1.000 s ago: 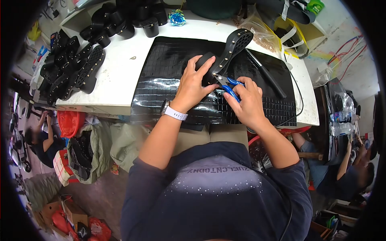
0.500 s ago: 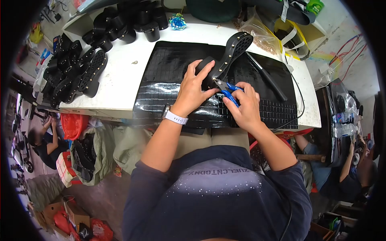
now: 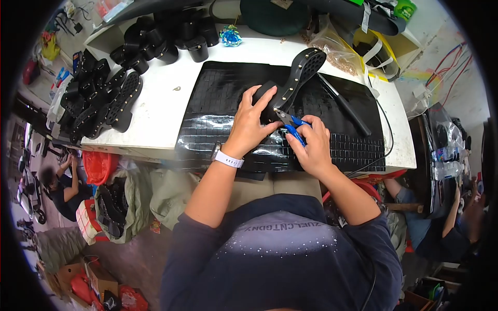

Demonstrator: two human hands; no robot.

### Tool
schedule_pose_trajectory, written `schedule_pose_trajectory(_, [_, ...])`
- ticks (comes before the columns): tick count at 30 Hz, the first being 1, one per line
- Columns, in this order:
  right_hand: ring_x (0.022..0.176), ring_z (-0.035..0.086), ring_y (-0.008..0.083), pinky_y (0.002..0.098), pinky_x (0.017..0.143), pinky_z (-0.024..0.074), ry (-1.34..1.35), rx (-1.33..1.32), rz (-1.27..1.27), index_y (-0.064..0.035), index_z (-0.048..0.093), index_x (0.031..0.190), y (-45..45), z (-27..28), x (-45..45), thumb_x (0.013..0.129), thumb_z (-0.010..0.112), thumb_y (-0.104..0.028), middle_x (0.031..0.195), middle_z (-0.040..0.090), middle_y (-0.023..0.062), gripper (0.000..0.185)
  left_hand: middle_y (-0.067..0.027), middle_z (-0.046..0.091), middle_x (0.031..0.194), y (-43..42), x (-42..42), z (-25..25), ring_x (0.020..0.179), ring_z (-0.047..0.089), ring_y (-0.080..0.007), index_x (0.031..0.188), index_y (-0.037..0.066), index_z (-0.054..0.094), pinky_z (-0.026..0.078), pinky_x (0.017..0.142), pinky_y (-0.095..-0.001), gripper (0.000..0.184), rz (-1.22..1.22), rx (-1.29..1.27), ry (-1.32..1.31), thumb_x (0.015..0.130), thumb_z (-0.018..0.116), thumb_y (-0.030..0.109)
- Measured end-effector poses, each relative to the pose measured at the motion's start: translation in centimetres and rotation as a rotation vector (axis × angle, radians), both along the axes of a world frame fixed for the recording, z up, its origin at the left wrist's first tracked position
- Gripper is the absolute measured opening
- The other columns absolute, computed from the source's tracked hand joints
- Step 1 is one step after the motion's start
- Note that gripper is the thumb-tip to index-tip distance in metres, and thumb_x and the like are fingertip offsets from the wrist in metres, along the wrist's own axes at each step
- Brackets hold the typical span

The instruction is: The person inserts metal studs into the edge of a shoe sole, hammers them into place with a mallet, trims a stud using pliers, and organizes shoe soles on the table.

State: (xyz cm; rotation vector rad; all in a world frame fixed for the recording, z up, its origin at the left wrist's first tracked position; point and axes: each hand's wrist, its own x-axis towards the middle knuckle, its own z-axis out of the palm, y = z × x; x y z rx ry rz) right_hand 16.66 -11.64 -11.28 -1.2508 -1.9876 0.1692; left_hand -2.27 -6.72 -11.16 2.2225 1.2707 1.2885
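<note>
My left hand is wrapped round the heel end of a black shoe sole, which is tilted up with its toe pointing away to the right. Small gold studs line the sole's edge, and its underside has a honeycomb pattern. In my right hand are blue-handled nippers. Their jaws are at the sole's edge beside a stud, close to my left fingertips; whether they grip the stud is too small to tell. Beneath both hands lies a glossy black crocodile-patterned sheet.
A black-handled hammer-like tool lies right of the sole. Studded soles are piled at left, with black heels behind. A blue flower ornament and a bag of small gold pieces stand at the back. Other people sit at both sides.
The view has shifted slightly, so the table appears lower. The nippers' handles look a little closer together. My left hand keeps its hold on the sole.
</note>
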Motion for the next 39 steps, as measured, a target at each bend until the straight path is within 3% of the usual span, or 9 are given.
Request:
schedule_pose_trajectory(8, [0.103, 0.05, 0.03, 0.0445, 0.086, 0.0325, -0.29, 0.188, -0.068, -0.0054, 0.064, 0.085, -0.7, 4.1, 1.6, 0.073, 0.073, -0.028, 0.11, 0.055, 0.014, 0.027, -0.0233, 0.031, 0.143, -0.4, 0.2, -0.1, 0.124, 0.041, -0.0427, 0.137, 0.021, 0.047, 0.039, 0.102, -0.0443, 0.075, -0.001, -0.023, -0.023, 0.07, 0.079, 0.014])
schedule_pose_trajectory(14, [0.103, 0.055, 0.0327, 0.0508, 0.089, 0.0353, -0.413, 0.098, -0.409, -0.0044, 0.065, 0.095, 5.7, 6.0, 11.0, 0.083, 0.064, -0.035, 0.111, 0.057, 0.0164, 0.033, -0.0211, 0.023, 0.151, 0.0, -0.2, -1.2, 0.133, 0.035, -0.0399, 0.138, 0.023, 0.048, 0.035, 0.106, -0.0433, 0.062, 0.058, -0.062, -0.107, 0.081, 0.069, 0.008])
schedule_pose_trajectory(19, [0.094, 0.058, 0.0345, 0.048, 0.08, 0.0448, -0.716, -0.145, -0.543, -0.0025, 0.065, 0.088, 10.0, 3.9, 15.8, 0.087, 0.061, -0.04, 0.103, 0.061, 0.0167, 0.038, -0.0223, 0.019, 0.152, 0.2, -0.5, -1.1, 0.135, 0.032, -0.0411, 0.141, 0.024, 0.044, 0.034, 0.106, -0.0419, 0.06, 0.044, -0.104, -0.139, 0.085, 0.065, 0.011])
schedule_pose_trajectory(23, [0.097, 0.06, 0.0368, 0.0419, 0.082, 0.048, -0.736, -0.085, -0.467, -0.0029, 0.063, 0.101, 7.3, 6.9, 13.9, 0.086, 0.062, -0.04, 0.104, 0.062, 0.0186, 0.04, -0.028, 0.019, 0.151, 0.2, -0.8, -0.4, 0.136, 0.029, -0.0448, 0.147, 0.023, 0.031, 0.034, 0.107, -0.0416, 0.07, 0.058, -0.2, -0.137, 0.086, 0.065, 0.015])
schedule_pose_trajectory(26, [0.098, 0.06, 0.0377, 0.0421, 0.083, 0.0476, -0.612, -0.377, -0.273, -0.0014, 0.059, 0.106, 5.6, 6.2, 13.5, 0.086, 0.064, -0.036, 0.105, 0.062, 0.0203, 0.04, -0.0322, 0.022, 0.148, -0.3, -1.7, 1.0, 0.135, 0.028, -0.0464, 0.149, 0.021, 0.023, 0.033, 0.107, -0.0421, 0.075, 0.181, -0.119, 0.221, 0.087, 0.065, 0.02])
schedule_pose_trajectory(27, [0.095, 0.059, 0.0412, 0.0476, 0.08, 0.0463, -0.592, -0.247, -0.231, -0.001, 0.055, 0.108, 5.8, 4.4, 14.3, 0.084, 0.065, -0.034, 0.1, 0.061, 0.0242, 0.042, -0.0331, 0.026, 0.145, 0.1, -2.0, 1.0, 0.135, 0.029, -0.0469, 0.149, 0.025, 0.023, 0.033, 0.107, -0.0434, 0.074, 0.188, -0.121, 0.274, 0.088, 0.064, 0.023])
schedule_pose_trajectory(31, [0.097, 0.058, 0.043, 0.0469, 0.083, 0.0461, -0.561, -0.313, -0.239, 0.0012, 0.054, 0.11, 7.4, 2.8, 15.0, 0.088, 0.06, -0.028, 0.103, 0.06, 0.0265, 0.037, -0.0317, 0.028, 0.146, 1.9, -3.3, 2.6, 0.137, 0.026, -0.0444, 0.148, 0.036, 0.023, 0.029, 0.11, -0.0443, 0.069, 0.014, -0.384, 0.239, 0.09, 0.059, 0.022])
schedule_pose_trajectory(34, [0.101, 0.057, 0.0432, 0.0462, 0.084, 0.0458, -0.452, -0.422, -0.277, 0.0027, 0.053, 0.113, 8.3, 3.8, 14.9, 0.089, 0.059, -0.027, 0.106, 0.061, 0.0275, 0.038, -0.0315, 0.029, 0.145, 3.9, -4.7, 2.5, 0.139, 0.025, -0.0422, 0.148, 0.036, 0.022, 0.023, 0.113, -0.0441, 0.068, -0.055, -0.306, 0.306, 0.092, 0.056, 0.02])
schedule_pose_trajectory(39, [0.098, 0.062, 0.0368, 0.0387, 0.087, 0.0461, -0.123, -0.445, -0.306, 0.0045, 0.058, 0.11, 9.8, 2.2, 16.5, 0.089, 0.061, -0.028, 0.106, 0.064, 0.0221, 0.038, -0.0198, 0.029, 0.15, 5.5, -5.7, 1.4, 0.14, 0.027, -0.0327, 0.151, 0.026, 0.015, 0.019, 0.115, -0.0431, 0.073, -0.083, -0.32, 0.244, 0.091, 0.058, 0.026])
